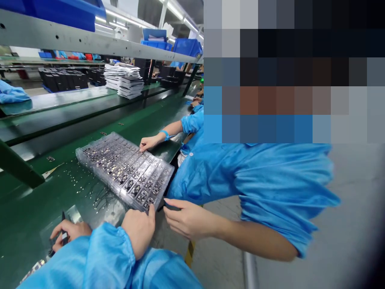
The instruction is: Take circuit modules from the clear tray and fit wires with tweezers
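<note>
Clear rectangular plastic tray seems stiff (slippery also); hold edge beside left hand, grip unclear; right hand pinches slim black tool.

A clear plastic tray is lying face up toward nine o'clock in the view, its long sides running from ten to four o'clock. Its grid of compartments is holding many small dark circuit boards, which are showing pale and gold patches. Toward eight o'clock from the tray, a slim black tool is pointing its upper end near twelve o'clock.
</note>
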Demonstrator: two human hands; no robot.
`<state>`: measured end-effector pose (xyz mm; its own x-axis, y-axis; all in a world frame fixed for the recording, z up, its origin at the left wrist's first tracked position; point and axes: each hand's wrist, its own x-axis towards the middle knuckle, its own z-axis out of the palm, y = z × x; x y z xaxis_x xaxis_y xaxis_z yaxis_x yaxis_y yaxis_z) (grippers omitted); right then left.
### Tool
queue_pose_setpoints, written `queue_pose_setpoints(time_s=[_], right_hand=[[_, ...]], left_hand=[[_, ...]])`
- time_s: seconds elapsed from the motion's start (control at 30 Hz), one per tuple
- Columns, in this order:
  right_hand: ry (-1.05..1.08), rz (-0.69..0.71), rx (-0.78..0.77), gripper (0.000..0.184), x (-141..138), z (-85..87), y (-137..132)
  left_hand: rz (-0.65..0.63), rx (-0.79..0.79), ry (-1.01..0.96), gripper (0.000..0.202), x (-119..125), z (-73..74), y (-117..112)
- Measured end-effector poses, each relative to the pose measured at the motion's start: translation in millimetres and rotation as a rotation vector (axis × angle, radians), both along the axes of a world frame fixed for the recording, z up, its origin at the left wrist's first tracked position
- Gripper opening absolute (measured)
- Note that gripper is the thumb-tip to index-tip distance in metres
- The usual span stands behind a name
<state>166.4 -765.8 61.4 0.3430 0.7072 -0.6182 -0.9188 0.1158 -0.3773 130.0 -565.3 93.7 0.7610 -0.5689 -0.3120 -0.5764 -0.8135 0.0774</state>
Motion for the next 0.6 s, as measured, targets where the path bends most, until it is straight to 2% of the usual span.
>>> queue_pose_setpoints(time_s=[0.07, 0.13, 0.23, 0.43, 0.5, 0.53, 0.6], right_hand=[[0.324, -0.139, 0.091, 0.024, 4.3, -7.4, 1.6], [0.486, -0.232, 0.144, 0.026, 8.8, -13.1, 3.1], [0.487, -0.272, 0.152, 0.028, 14.1, -17.5, 4.2], [0.389, -0.221, 0.125, 0.022, 16.1, -13.8, 7.4], [0.306, -0.16, 0.092, 0.021, 13.6, -9.8, 8.6], [0.157, -0.082, 0.046, 0.022, 12.3, -6.8, 8.7], [-0.311, 0.128, -0.093, 0.024, 11.9, 2.1, 8.0]], left_hand=[[0.0, -0.004, 0.001, 0.052, 1.3, -0.6, 0.7], [-0.002, -0.005, -0.006, 0.052, 2.0, -1.3, 1.6], [-0.01, -0.001, -0.015, 0.051, 1.7, -1.9, 3.0], [-0.019, -0.008, -0.036, 0.05, -0.3, -1.0, 4.6], [-0.025, -0.01, -0.052, 0.05, -0.7, -0.4, 4.6], [-0.027, -0.014, -0.059, 0.05, -0.8, -0.3, 4.5], [-0.025, -0.019, -0.061, 0.049, -0.9, -0.4, 4.4]])
